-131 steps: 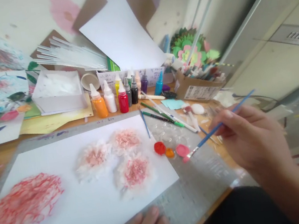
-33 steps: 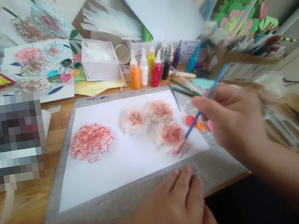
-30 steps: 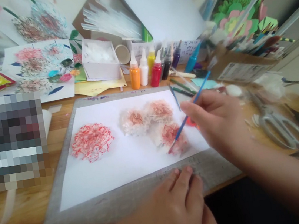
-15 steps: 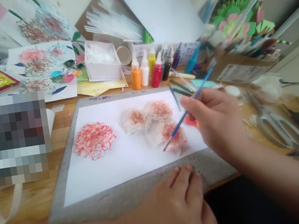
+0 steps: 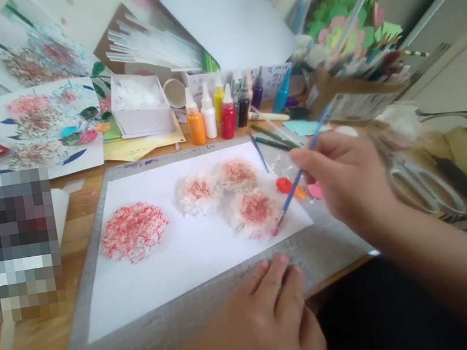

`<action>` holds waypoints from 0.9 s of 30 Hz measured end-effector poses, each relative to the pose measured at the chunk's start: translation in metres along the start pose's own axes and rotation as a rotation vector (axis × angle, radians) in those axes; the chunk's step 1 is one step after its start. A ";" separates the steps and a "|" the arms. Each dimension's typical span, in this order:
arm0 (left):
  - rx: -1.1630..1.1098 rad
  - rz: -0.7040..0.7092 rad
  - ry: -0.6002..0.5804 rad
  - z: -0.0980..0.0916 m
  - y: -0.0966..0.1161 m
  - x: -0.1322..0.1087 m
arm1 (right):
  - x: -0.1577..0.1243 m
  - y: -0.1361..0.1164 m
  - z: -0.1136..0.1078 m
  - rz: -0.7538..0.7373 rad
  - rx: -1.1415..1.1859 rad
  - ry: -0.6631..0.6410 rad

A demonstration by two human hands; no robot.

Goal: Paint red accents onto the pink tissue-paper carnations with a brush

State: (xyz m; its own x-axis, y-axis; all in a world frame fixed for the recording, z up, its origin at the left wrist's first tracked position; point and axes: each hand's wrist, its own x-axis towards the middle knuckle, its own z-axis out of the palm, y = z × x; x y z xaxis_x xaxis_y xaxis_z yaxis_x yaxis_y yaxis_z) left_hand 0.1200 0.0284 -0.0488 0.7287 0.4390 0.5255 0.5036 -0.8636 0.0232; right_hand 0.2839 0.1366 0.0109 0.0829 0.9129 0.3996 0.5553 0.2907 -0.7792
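Note:
My right hand (image 5: 338, 174) is closed around a blue paintbrush (image 5: 294, 184). Its reddish tip is at the lower right edge of a ruffled white flower with a red centre (image 5: 256, 209). Two more pale ruffled flowers, one left (image 5: 198, 191) and one behind (image 5: 237, 173), sit close by on a white sheet of paper (image 5: 194, 263). A red-edged ruffled flower (image 5: 134, 232) is at the sheet's left. My left hand (image 5: 271, 309) rests on the grey cutting mat (image 5: 184, 314) below the sheet, fingers stretched out, holding nothing.
Dabs of red paint (image 5: 283, 185) and pink paint (image 5: 315, 191) lie right of the sheet. Paint bottles (image 5: 195, 123) and a white box (image 5: 140, 110) line the back. Scissors (image 5: 424, 187) are at the right. A blurred-out patch (image 5: 9, 243) covers the left.
The brush tip has moved right and slightly down along the front flower, from its left side to its lower right edge. The view has shifted a little; my left hand stays on the mat.

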 end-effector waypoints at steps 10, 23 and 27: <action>0.004 0.051 -0.065 -0.005 -0.002 -0.002 | 0.005 0.016 -0.012 -0.005 0.046 0.036; -0.003 0.100 -0.211 -0.010 -0.008 -0.002 | 0.014 0.020 -0.017 -0.009 -0.010 -0.003; -0.002 0.113 -0.225 -0.013 -0.011 -0.003 | 0.013 0.013 -0.014 -0.097 -0.084 -0.078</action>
State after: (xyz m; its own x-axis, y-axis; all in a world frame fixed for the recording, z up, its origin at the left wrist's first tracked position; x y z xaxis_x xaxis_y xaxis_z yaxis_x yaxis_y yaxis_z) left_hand 0.1066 0.0331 -0.0400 0.8654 0.3835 0.3226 0.4123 -0.9107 -0.0234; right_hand 0.3034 0.1486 0.0128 -0.0372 0.9022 0.4297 0.6252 0.3564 -0.6943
